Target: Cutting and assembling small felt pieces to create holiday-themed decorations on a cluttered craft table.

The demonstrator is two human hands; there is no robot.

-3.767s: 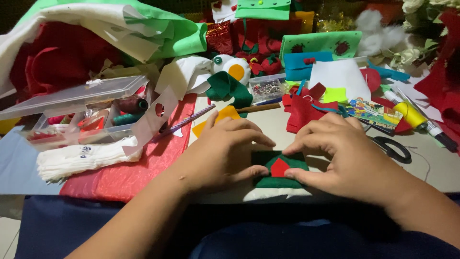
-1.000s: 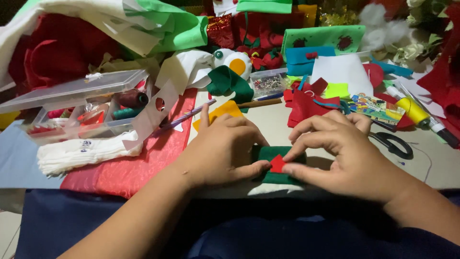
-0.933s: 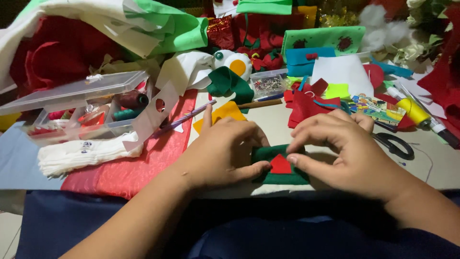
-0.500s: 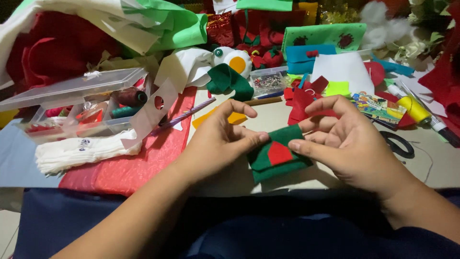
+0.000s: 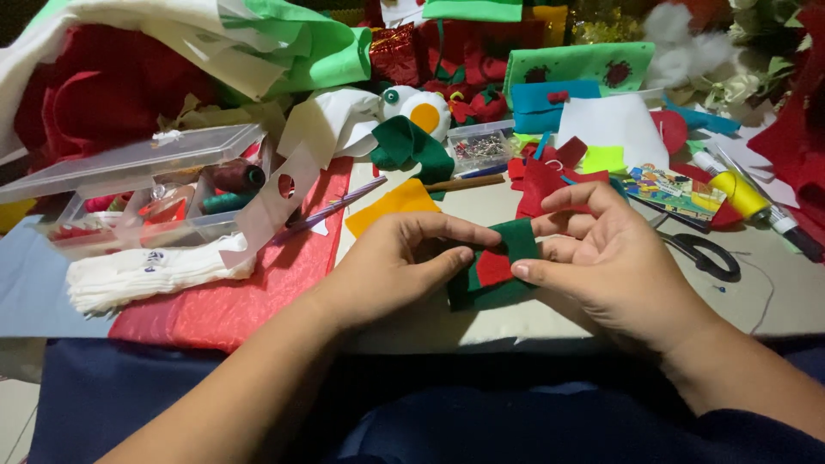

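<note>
Two hands, the left hand (image 5: 404, 262) and right hand (image 5: 614, 262), pinch a green felt (image 5: 498, 275) bearing a red patch (image 5: 493, 268) between thumbs and fingers just above the table (image 5: 550, 318), with scissors (image 5: 705, 255) near the right hand.
</note>
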